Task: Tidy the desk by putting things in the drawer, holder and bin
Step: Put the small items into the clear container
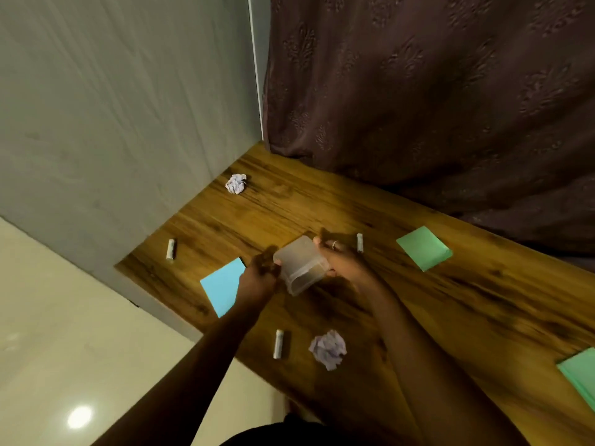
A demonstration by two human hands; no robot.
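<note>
Two hands clasping translucent frosted plastic holder (301,265): L hand (261,268) gripping one side, R hand (338,257) other, holding it tilted over brown wooden desk (450,300), prob. positioning for white cylindrical stick (278,344).

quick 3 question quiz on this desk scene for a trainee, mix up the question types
1. True or false: the right hand holds the translucent plastic container.
2. How many crumpled paper balls lie on the desk?
3. Which item lies closest to the left hand? A) blue sticky-note pad B) red notebook C) black folder

Key: 1 true; 2 two; 3 A
</note>
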